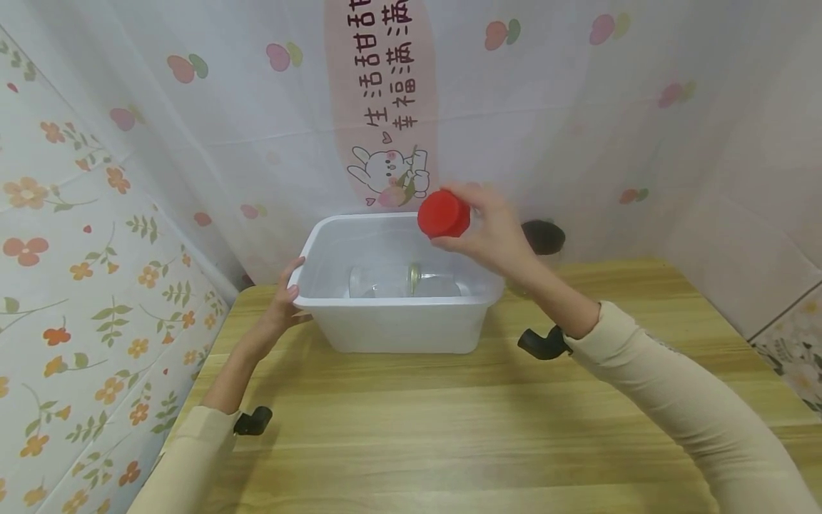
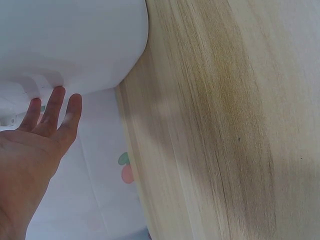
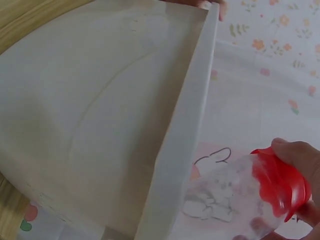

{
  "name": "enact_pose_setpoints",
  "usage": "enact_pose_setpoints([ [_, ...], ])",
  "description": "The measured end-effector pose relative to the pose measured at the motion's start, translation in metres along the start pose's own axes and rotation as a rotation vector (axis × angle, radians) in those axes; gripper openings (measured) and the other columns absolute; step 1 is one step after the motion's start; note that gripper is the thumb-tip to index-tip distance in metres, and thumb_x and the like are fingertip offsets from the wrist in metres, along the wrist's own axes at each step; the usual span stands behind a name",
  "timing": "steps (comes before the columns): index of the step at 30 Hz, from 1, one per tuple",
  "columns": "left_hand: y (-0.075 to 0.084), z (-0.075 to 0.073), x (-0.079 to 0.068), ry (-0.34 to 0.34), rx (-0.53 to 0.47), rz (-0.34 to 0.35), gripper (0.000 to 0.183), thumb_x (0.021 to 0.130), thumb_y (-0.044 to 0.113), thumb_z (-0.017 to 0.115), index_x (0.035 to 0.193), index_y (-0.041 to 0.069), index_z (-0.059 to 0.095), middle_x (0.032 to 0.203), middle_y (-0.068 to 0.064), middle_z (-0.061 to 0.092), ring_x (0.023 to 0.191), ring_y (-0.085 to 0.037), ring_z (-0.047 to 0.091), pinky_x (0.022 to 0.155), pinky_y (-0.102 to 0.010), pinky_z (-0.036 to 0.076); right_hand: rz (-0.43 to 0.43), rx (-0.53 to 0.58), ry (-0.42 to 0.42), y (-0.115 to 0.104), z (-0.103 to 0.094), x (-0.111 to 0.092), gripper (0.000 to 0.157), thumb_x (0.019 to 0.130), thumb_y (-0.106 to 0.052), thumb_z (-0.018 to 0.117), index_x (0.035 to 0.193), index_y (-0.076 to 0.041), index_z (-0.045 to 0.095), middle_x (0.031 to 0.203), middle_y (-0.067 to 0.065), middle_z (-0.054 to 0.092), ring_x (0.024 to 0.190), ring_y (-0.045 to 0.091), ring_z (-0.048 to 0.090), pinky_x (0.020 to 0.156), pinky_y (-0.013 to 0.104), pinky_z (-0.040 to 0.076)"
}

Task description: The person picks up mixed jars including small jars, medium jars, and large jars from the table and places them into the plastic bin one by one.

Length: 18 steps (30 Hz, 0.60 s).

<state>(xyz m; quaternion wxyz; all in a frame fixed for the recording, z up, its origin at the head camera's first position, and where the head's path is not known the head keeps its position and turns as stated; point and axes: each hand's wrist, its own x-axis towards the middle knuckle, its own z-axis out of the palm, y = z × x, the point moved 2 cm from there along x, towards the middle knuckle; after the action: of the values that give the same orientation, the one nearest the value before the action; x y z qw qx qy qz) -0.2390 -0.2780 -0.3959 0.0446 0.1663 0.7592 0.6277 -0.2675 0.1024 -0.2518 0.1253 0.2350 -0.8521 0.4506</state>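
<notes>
My right hand holds a clear jar by its red lid, up over the right part of a white plastic bin. In the right wrist view the jar's transparent body hangs beyond the bin's rim, with fingers and thumb around the red lid. At the bin's left end my left hand grips the rim. Seen from the left wrist, three fingers of that hand touch the bin's outer wall. Inside the bin lie clear glass jars, one with a gold-coloured band or lid.
Behind my right forearm stands something with a dark round top, partly hidden. The bin stands toward the back of a wooden table. Printed curtains hang behind and beside the table.
</notes>
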Motion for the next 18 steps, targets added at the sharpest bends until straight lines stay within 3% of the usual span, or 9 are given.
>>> enact_pose_setpoints([
  [3, 0.0, 0.0, 0.0, -0.001, -0.004, 0.0, 0.061, 0.105, 0.047, 0.028, 0.159, 0.034, 0.005, 0.152, -0.021, 0.02, 0.133, -0.054, 0.034, 0.102, -0.075, 0.029, -0.006, -0.055, -0.033, 0.001, 0.005, 0.001, 0.077, 0.079, -0.02, 0.089, 0.147, -0.019, 0.055, 0.138, 0.001, 0.057, 0.132, 0.026, 0.042, 0.099, 0.055, 0.045],
  [8, 0.0, 0.001, 0.0, -0.002, -0.01, -0.004, 0.062, 0.105, 0.047, 0.029, 0.16, 0.033, 0.004, 0.153, -0.021, 0.02, 0.133, -0.054, 0.034, 0.103, -0.074, 0.028, 0.018, -0.115, -0.154, 0.007, 0.01, 0.0, 0.099, 0.073, -0.033, 0.094, 0.157, -0.025, 0.041, 0.155, 0.001, 0.043, 0.14, 0.029, 0.037, 0.105, 0.066, 0.036],
  [12, -0.001, 0.001, 0.0, 0.0, -0.006, 0.001, 0.063, 0.104, 0.047, 0.029, 0.16, 0.033, 0.003, 0.154, -0.022, 0.019, 0.133, -0.056, 0.033, 0.102, -0.075, 0.029, 0.042, -0.057, -0.201, 0.016, 0.009, -0.004, 0.115, 0.069, -0.045, 0.094, 0.161, -0.032, 0.028, 0.16, -0.001, 0.033, 0.143, 0.027, 0.032, 0.107, 0.066, 0.033],
  [18, -0.001, 0.0, 0.001, 0.008, 0.002, -0.005, 0.063, 0.104, 0.048, 0.028, 0.16, 0.033, 0.003, 0.154, -0.022, 0.019, 0.134, -0.055, 0.033, 0.103, -0.074, 0.028, 0.08, 0.086, -0.23, 0.033, -0.003, -0.012, 0.12, 0.07, -0.047, 0.094, 0.161, -0.043, 0.016, 0.165, -0.008, 0.018, 0.143, 0.032, 0.031, 0.107, 0.064, 0.032],
])
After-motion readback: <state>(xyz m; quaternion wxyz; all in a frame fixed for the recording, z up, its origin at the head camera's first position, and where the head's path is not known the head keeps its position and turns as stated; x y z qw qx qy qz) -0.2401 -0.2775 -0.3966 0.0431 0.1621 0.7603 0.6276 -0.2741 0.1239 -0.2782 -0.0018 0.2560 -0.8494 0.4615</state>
